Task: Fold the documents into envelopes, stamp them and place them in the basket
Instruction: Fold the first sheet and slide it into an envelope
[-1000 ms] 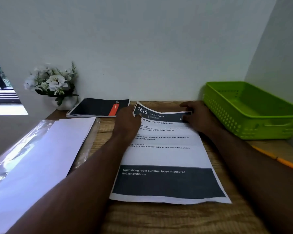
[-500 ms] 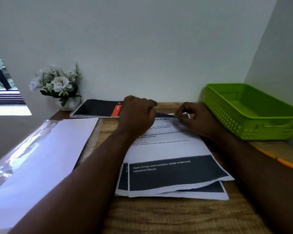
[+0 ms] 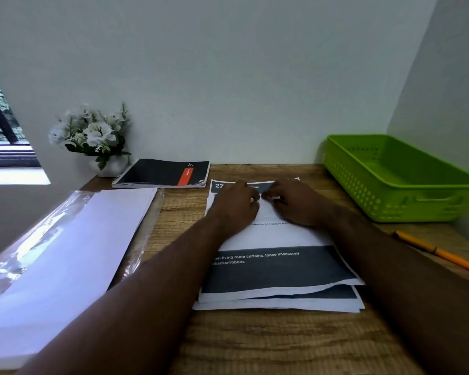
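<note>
Directly beneath both hands, the top white printed sheet (image 3: 276, 239) runs lengthwise toward the person, its far edge pinched by left hand (image 3: 236, 205) and right hand (image 3: 295, 203) meeting at centre.

The table (image 3: 268, 345) is wood with a rough, streaky grain and a matt finish. The documents (image 3: 279, 269) in the middle are thin matt paper, printed with dark blocks. On the left, a stack of white sheets (image 3: 73, 255) lies on glossy, crinkled clear plastic wrap (image 3: 27, 250). The basket (image 3: 395, 185) at far right is smooth green plastic with a perforated wall. The notebook (image 3: 163, 173) has a matt dark cover.
</note>
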{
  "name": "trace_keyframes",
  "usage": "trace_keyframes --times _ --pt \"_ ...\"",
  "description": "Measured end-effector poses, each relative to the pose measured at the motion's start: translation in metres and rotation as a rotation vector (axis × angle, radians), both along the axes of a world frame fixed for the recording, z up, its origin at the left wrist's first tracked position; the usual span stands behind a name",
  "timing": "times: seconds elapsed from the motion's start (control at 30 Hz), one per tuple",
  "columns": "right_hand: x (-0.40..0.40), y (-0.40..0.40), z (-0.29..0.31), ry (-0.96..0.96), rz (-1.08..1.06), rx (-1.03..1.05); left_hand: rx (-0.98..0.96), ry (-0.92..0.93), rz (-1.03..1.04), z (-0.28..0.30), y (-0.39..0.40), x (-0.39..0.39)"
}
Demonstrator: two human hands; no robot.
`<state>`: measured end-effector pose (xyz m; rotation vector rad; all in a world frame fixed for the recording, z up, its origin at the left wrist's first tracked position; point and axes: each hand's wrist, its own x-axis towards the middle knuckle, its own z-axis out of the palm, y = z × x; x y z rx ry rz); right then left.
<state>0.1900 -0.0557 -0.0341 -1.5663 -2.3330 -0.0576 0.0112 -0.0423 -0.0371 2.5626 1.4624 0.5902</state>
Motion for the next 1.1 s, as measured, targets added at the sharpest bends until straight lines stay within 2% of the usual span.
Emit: trace_keyframes --times 0.1,0.37,0.63,0.73,0.93,1.03,1.1 --pt "-0.008 0.004 -0.002 -0.056 -0.029 0.011 -0.015 0.046 0.018 -0.001 0.000 0.002" --pt "-0.006 0.002 -0.006 0.098 0.026 0.049 0.074 0.155 0.030 0.000 -0.001 0.008" --pt "0.003 -0.002 0.007 0.016 -0.058 0.037 0.127 0.280 0.130 0.011 -0.013 0.007" --pt "0.023 -0.008 0.011 -0.098 -0.200 0.074 0.128 0.304 0.181 0.013 -0.016 -0.002" --pt "0.024 -0.004 0.009 -0.178 -0.287 0.093 0.064 0.204 0.320 0.026 -0.003 -0.024" --pt "0.022 -0.005 0.009 -0.196 -0.270 0.181 0.139 0.113 0.212 0.021 0.006 -0.020" --pt "0.019 -0.003 0.006 -0.106 -0.208 0.135 0.083 0.099 0.115 0.012 0.012 -0.015"
